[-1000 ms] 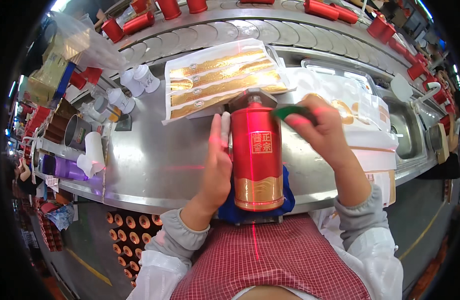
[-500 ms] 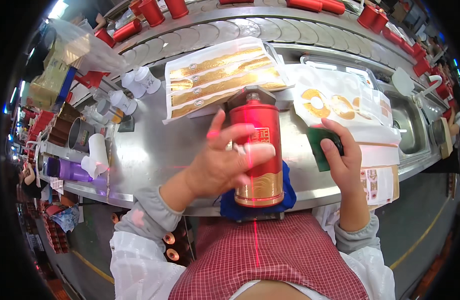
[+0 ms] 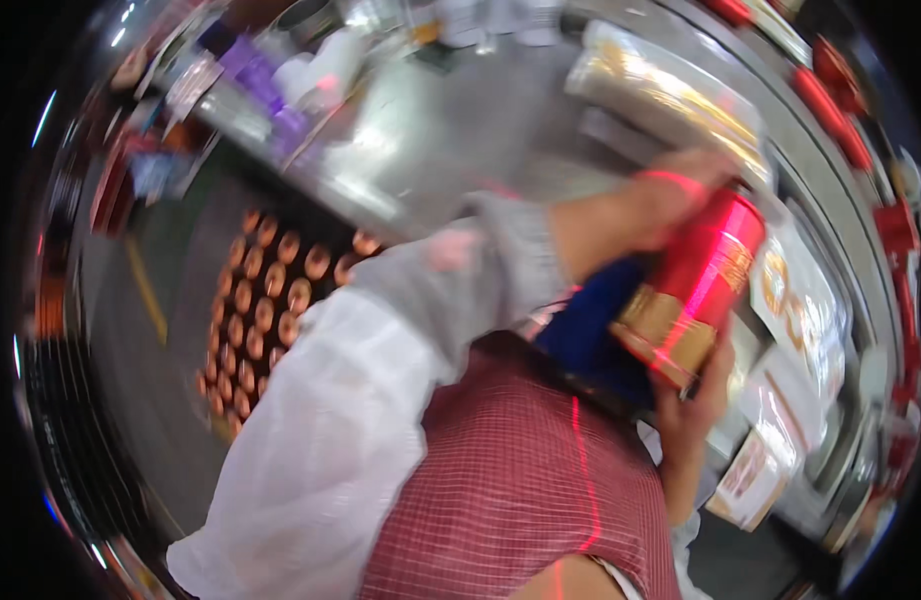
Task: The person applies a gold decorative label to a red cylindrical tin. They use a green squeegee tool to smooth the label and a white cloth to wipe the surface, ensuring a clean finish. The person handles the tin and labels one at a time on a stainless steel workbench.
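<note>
The view is tilted and blurred. A red cylindrical bottle [image 3: 702, 275] with a gold band near its base leans over the bench edge, close to my red checked apron. My left hand [image 3: 672, 188] grips its upper end, with the grey-sleeved forearm reaching across. My right hand [image 3: 692, 405] cups its gold base from below. A blue pad [image 3: 588, 335] lies just beside the bottle's lower part. The green object seen earlier is not visible.
A steel workbench [image 3: 450, 130] carries clear trays of gold-patterned packs [image 3: 680, 100], white cups and purple items [image 3: 280, 90] at its far end. Rows of round copper-coloured tops [image 3: 270, 300] sit in a crate on the floor. Red pieces [image 3: 830, 90] line the conveyor.
My head has swung down and to the left, so the floor crate fills the view. The bottle has tipped from upright to leaning. My right hand moved from its side to its base.
</note>
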A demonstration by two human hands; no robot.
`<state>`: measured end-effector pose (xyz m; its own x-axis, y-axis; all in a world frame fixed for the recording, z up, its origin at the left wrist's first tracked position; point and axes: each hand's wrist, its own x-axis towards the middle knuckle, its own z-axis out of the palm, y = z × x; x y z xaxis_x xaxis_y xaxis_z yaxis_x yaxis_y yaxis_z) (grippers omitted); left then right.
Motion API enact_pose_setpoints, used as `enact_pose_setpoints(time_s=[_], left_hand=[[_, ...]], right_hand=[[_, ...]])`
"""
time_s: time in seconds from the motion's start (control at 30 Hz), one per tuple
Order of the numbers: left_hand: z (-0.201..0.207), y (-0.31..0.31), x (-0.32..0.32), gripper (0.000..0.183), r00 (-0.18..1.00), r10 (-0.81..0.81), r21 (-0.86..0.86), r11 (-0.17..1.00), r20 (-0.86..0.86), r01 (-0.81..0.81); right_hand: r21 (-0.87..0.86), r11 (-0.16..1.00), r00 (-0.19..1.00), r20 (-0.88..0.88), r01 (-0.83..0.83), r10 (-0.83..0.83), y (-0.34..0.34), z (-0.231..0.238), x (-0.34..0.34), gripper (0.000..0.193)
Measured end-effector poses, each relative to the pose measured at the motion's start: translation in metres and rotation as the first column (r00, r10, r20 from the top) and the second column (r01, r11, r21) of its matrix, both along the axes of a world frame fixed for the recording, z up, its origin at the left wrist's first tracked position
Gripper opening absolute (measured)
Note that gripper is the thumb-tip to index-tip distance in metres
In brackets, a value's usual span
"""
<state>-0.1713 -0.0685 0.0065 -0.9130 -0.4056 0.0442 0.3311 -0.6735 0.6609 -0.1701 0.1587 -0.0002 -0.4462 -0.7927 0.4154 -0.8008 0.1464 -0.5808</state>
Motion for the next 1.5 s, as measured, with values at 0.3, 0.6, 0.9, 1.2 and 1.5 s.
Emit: enact_pose_setpoints(time_s=[0.3, 0.6, 0.9, 1.2, 1.5], left_hand=[[0.07, 0.001, 0.153, 0.034, 0.975, 0.196, -0.539, 0.812, -0.108, -0.223], [0.131, -0.024, 0.405, 0.028, 0.675, 0.737, -0.924, 0.237, -0.031, -0.301], [0.02, -0.085, 0.508, 0.018, 0.079, 0.995, -0.976, -0.079, -0.065, 0.203], [-0.157, -0.216, 0.501, 0.031, 0.059, 0.906, -0.906, 0.412, 0.419, 0.1], [-0.384, -0.29, 0.39, 0.028, 0.21, 0.949, -0.954, 0.266, 0.234, -0.136]], right_hand=[[-0.022, 0.947, 0.913, -0.273, -0.32, 0.302, 0.02, 0.027, 0.017, 0.079], [-0.24, 0.382, 0.45, -0.542, -0.892, 0.71, -0.158, 0.045, 0.134, 0.062], [0.175, 0.624, 0.557, -0.318, -0.761, 0.768, -0.206, 0.013, 0.176, 0.068], [0.513, 0.722, 0.593, -0.425, -0.465, 0.684, -0.237, -0.025, 0.182, 0.059], [0.584, 0.667, 0.573, -0.378, -0.461, 0.727, -0.241, -0.024, 0.181, 0.048]])
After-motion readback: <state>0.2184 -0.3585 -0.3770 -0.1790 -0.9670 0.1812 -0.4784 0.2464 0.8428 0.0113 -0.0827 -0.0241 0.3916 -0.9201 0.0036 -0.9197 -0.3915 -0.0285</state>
